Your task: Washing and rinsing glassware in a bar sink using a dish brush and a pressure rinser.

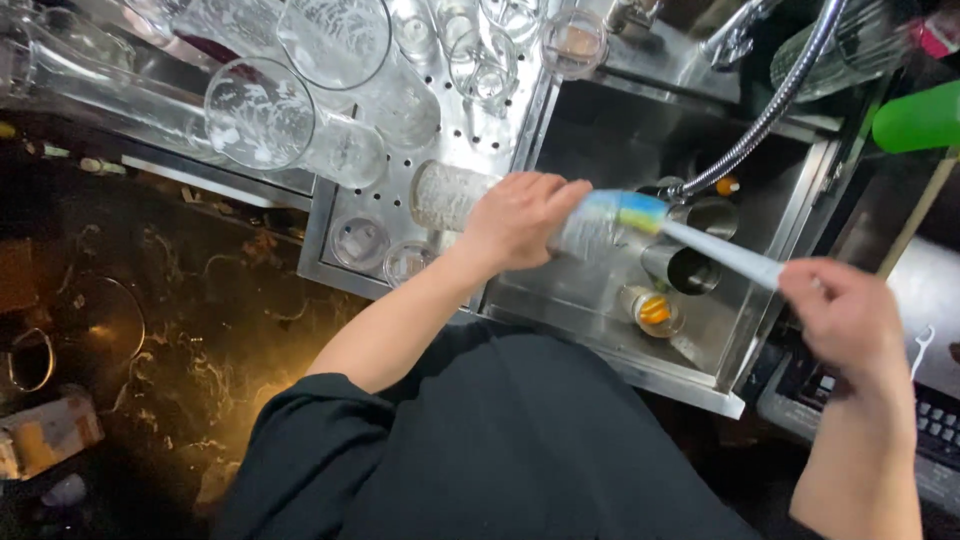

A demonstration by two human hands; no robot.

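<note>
Far out to the left of both hands, large soapy glasses [262, 112] lie tipped on the perforated steel draining surface [470, 130], and smaller glasses [362, 240] stand mouth-down just left of the left wrist. The left hand [515, 218] is curled around a clear glass [590, 228], holding it on its side over the near edge of the steel sink [600, 130]. A second ribbed glass [445, 193] lies just behind and left of that hand.

Between the two hands runs a bottle brush [700, 243]: its blue and yellow sponge head is pushed into the mouth of the held glass, and its pale handle slants down to the right hand [845, 315], whose fingers are closed on the handle's end.

Beneath the brush, in the sink, stand metal cups [685, 268] and a small glass with something orange in it [652, 310]. A flexible metal hose [770, 110] curves down into the sink beyond the brush. Past the right hand, a green object [918, 118] sits at the upper right and a keyboard [935, 425] lies below the wrist.
</note>
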